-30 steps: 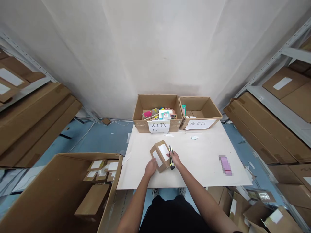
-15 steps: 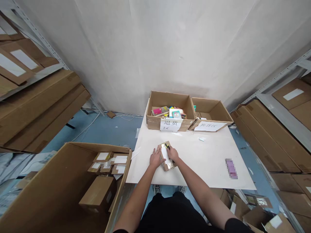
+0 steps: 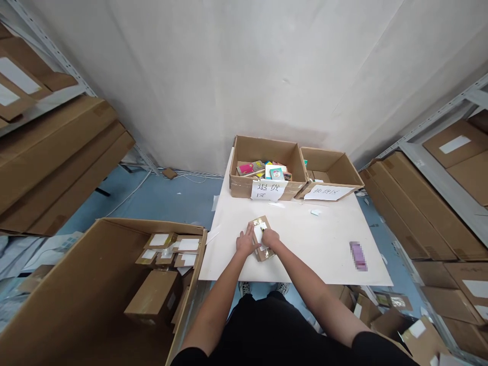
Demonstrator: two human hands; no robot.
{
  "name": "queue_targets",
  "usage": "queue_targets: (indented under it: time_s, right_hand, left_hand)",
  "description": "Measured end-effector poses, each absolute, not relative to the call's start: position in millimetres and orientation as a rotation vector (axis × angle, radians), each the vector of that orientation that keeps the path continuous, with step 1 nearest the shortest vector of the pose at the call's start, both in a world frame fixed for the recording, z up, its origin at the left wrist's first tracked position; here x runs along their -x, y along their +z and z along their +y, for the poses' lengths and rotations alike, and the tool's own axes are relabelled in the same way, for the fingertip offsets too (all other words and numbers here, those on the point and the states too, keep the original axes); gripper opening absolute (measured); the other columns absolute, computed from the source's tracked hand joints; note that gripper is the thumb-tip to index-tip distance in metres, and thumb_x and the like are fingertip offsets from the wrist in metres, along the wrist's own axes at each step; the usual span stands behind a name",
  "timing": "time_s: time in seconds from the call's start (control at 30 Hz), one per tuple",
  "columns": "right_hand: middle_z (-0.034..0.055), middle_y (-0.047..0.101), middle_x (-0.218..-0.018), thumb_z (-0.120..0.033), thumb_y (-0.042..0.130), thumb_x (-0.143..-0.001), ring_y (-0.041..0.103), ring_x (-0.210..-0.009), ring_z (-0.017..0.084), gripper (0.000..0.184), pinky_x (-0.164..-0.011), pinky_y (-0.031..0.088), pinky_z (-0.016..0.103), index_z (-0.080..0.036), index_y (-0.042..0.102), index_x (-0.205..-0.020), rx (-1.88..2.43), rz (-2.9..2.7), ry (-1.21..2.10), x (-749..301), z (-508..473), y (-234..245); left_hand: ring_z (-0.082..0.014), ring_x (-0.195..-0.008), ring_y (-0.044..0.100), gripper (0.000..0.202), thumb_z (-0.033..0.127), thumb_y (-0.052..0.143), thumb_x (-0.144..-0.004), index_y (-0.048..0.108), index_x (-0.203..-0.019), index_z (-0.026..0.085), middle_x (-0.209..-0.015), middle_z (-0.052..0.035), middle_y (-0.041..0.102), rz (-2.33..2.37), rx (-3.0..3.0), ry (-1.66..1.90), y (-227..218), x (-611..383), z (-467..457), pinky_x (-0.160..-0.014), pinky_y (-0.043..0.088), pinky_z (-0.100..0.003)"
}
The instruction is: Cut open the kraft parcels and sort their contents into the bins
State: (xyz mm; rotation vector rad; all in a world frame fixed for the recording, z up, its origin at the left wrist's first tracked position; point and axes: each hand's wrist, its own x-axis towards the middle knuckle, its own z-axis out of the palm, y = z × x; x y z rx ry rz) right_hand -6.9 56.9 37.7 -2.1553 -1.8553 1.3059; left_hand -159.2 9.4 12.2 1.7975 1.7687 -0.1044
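A small taped cardboard box (image 3: 264, 255) with a white label lies on the white table, slightly turned. My left hand (image 3: 246, 243) rests with spread fingers along its left side, steadying it. Over the label, my right hand (image 3: 271, 237) is closed around a slim black-and-yellow box cutter (image 3: 263, 230), whose tip points to the box's far end. The blade is too small to make out, and my fingers hide most of the handle.
Behind stand two open cartons with paper signs: the left carton (image 3: 244, 189) holds several colourful small packs, the right carton (image 3: 353, 188) a few items. A blurred purple object (image 3: 359, 255) lies at right. A large carton (image 3: 152, 223) with parcels stands left; shelves flank both sides.
My right hand has turned and shifted slightly on the box, covering more of the cutter. My left hand stays on the box's side. The camera view has shifted a little.
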Motion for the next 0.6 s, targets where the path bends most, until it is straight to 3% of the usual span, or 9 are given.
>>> queue_targets:
  time_s: [0.17, 0.33, 0.4, 0.5, 0.6]
  right_hand:
    - [0.0102, 0.071, -0.068, -0.022, 0.079, -0.073, 0.076, -0.069, 0.035, 0.011, -0.062, 0.059, 0.043, -0.023, 0.071, -0.081, 2.318, -1.958, 1.387, -40, -18, 41]
    - [0.0153, 0.078, -0.095, -0.020, 0.067, -0.086, 0.079, -0.086, 0.032, 0.007, -0.074, 0.060, 0.038, -0.018, 0.072, -0.091, 2.405, -2.289, 1.187, -70, -56, 63]
    - [0.0150, 0.078, -0.099, -0.024, 0.057, -0.095, 0.079, -0.080, 0.027, 0.015, -0.072, 0.059, 0.034, -0.016, 0.071, -0.097, 2.449, -2.281, 1.209, -77, -54, 75]
    - [0.0139, 0.077, -0.102, -0.033, 0.044, -0.106, 0.078, -0.074, 0.020, 0.027, -0.070, 0.055, 0.028, -0.016, 0.065, -0.108, 2.500, -2.006, 1.053, -91, -49, 87]
    - [0.0065, 0.076, -0.085, -0.040, 0.035, -0.109, 0.072, -0.056, 0.015, 0.031, -0.060, 0.051, 0.023, -0.018, 0.057, -0.108, 2.392, -1.591, 1.181, -111, -50, 85]
  left_hand:
    - [-0.0435, -0.137, 0.045, 0.096, 0.068, 0.061, -0.086, 0.020, -0.167, 0.040, -0.178, 0.0046, 0.003, 1.771, -1.831, -0.091, 17, 160, 9, -0.100, 0.050, -0.050]
    - [-0.0400, -0.133, 0.047, 0.095, 0.067, 0.062, -0.085, 0.023, -0.167, 0.039, -0.178, 0.0033, 0.008, 1.778, -1.905, -0.146, 25, 148, 7, -0.097, 0.051, -0.047]
    - [-0.0392, -0.132, 0.049, 0.092, 0.066, 0.058, -0.089, 0.023, -0.167, 0.034, -0.177, -0.0018, 0.013, 1.845, -1.918, -0.150, 27, 136, 0, -0.099, 0.051, -0.048]
    - [-0.0395, -0.132, 0.050, 0.092, 0.062, 0.050, -0.095, 0.017, -0.169, 0.018, -0.172, -0.0195, 0.026, 2.020, -1.882, -0.146, 26, 113, -11, -0.101, 0.049, -0.049]
    - [-0.0426, -0.138, 0.046, 0.093, 0.061, 0.049, -0.097, 0.018, -0.167, 0.007, -0.161, -0.0299, 0.040, 2.085, -1.850, -0.197, 26, 97, -10, -0.102, 0.048, -0.052]
